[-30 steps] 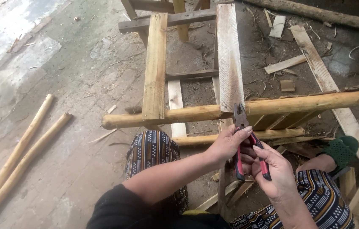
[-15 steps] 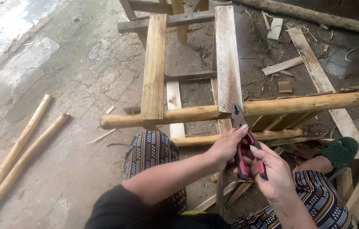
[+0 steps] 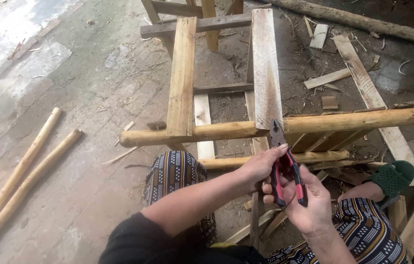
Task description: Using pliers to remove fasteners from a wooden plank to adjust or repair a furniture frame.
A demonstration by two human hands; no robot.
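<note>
both hands meet over a pair of pliers point(image 3: 285, 168) with red and black handles, held just in front of the wooden frame point(image 3: 265, 88). the right hand point(image 3: 305, 203) has its grip closed around the handles from below, fingers wrapped on the red and black sleeves. the left hand point(image 3: 261, 166) is closed on the pliers from the other side, thumb and fingers pressed near the joint and upper handle. the dark nose of the pliers points up and touches the round pole point(image 3: 217, 132) that lies across the frame, right where a pale plank point(image 3: 267, 73) crosses it. a second plank point(image 3: 182, 78) lies on the pole further left. a thinner pole point(image 3: 314, 157) runs below, just behind the hands. two loose poles point(image 3: 21, 181) lie on the concrete floor point(image 3: 70, 73) well to the left. a green sandal point(image 3: 392, 177) shows at the right, among wood scraps point(image 3: 329, 78).
</note>
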